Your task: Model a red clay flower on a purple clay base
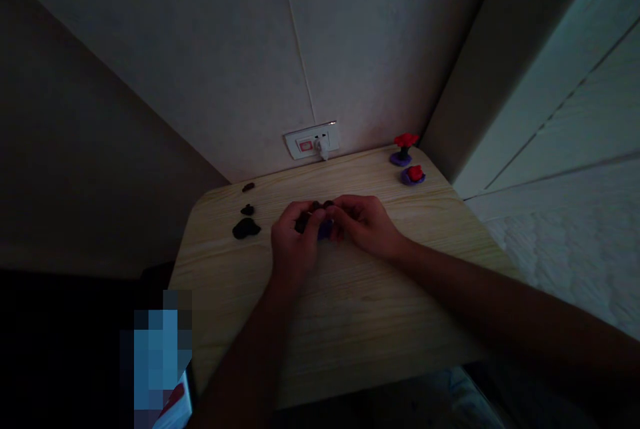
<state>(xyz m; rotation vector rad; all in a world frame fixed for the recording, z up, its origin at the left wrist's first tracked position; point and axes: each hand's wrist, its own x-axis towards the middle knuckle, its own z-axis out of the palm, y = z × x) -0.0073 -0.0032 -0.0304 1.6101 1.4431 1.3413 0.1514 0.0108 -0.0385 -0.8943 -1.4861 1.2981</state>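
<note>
My left hand (295, 242) and my right hand (373, 226) meet over the middle of the table, fingers closed around a small modelling-clay piece (325, 229). Purple and dark brown parts of it show between the fingers; its full shape is hidden. To the left of my hands lie a flat black clay lump (245, 228), a smaller black bit (248, 210) and a thin brown bit (249, 187). At the far right corner stands a clay figure (404, 149) with a red top, dark stem and purple base. In front of it sits a red ball in a purple clay cup (413, 176).
The light wood table (350, 322) has rounded corners and stands against a pale wall (210, 69). A white socket plate (311, 140) with a plug in it is just above the back edge. A whitish quilted surface (545, 242) lies to the right.
</note>
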